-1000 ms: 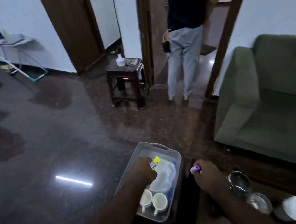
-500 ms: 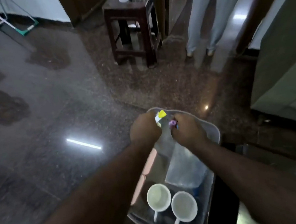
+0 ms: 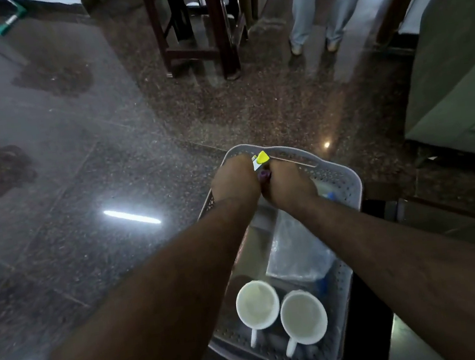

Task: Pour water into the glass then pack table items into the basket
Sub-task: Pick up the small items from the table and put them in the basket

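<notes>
Grey perforated basket (image 3: 348, 183): on the dark desk's left end, far rim with handle slot nearest the floor side.
Left hand (image 3: 234, 180): fingers closed on a yellow-tipped item (image 3: 260, 158), just over the far rim.
Right hand (image 3: 288, 185): touching the left, fingers curled on a purple-capped item (image 3: 264, 176), mostly hidden.
Inside basket: two white cups (image 3: 257, 304) side by side at the near end, handles toward the near rim; clear plastic bag (image 3: 297, 250) mid-basket.
Open room: polished stone floor (image 3: 93, 168) wide to the left and ahead.
Edges: wooden stool (image 3: 194, 19) ahead, standing person's legs (image 3: 312, 3) beyond, green sofa (image 3: 458, 75) at right.
</notes>
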{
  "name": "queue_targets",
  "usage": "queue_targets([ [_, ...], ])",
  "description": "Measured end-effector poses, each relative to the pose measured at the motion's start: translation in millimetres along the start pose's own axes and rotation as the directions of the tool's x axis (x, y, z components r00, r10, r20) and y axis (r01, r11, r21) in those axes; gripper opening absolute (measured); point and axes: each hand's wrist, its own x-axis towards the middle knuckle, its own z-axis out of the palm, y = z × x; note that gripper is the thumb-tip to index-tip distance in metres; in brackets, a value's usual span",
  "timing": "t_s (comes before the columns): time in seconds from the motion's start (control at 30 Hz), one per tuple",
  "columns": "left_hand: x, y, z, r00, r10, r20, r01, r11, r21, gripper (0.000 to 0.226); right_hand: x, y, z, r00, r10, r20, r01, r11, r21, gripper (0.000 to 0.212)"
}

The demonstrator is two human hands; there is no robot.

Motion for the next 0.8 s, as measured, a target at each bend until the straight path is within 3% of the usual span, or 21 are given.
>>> queue_targets([
  [0.13, -12.3, -1.8, -9.8, 0.999, -0.035, -0.035, 0.029, 0.988, -0.15, 0.025, -8.2, -0.5, -7.8, 0.998, 0.051, -0.041, -0.042, 0.979, 0.2, 0.027],
  [0.2, -22.4, -6.6, -16.5, 0.994, -0.082, -0.077, 0.062, 0.971, -0.231, 0.034, -12.4, -1.1, -12.0, 0.989, 0.144, -0.039, -0.12, 0.923, 0.366, 0.024],
  [0.27, -31.9, -13.3, -20.7, 0.996, -0.077, -0.046, 0.057, 0.939, -0.339, 0.032, -14.8, 0.2, -14.6, 0.974, 0.216, 0.062, -0.217, 0.825, 0.522, 0.016],
  [0.33, -39.4, -19.7, -24.3, 0.999, -0.038, 0.037, 0.049, 0.924, -0.379, 0.024, -17.9, 4.0, -14.1, 0.961, 0.221, 0.165, -0.276, 0.778, 0.564, 0.02],
  [0.43, -40.6, -22.6, -27.6, 0.986, 0.106, 0.126, -0.064, 0.951, -0.301, 0.015, -22.3, 10.5, -8.2, 0.966, 0.21, 0.148, -0.257, 0.796, 0.548, 0.004],
  [0.53, -31.9, -14.2, -30.0, 0.97, 0.199, 0.137, -0.164, 0.958, -0.234, 0.015, -23.7, 13.6, -2.6, 0.973, 0.211, 0.091, -0.226, 0.799, 0.558, 0.011],
  [0.6, -24.2, -6.8, -30.0, 0.967, 0.209, 0.145, -0.183, 0.968, -0.17, 0.021, -23.5, 15.2, -2.2, 0.976, 0.207, 0.072, -0.212, 0.806, 0.553, 0.015],
  [0.7, -17.6, 5.5, -27.1, 0.95, 0.146, 0.275, -0.148, 0.989, -0.014, 0.037, -22.0, 20.1, -5.6, 0.977, 0.199, 0.081, -0.212, 0.84, 0.499, 0.018],
  [0.8, -14.5, 7.6, -22.9, 0.894, 0.121, 0.432, -0.188, 0.975, 0.116, 0.038, -18.4, 25.0, -8.3, 0.97, 0.226, 0.09, -0.243, 0.865, 0.44, 0.022],
])
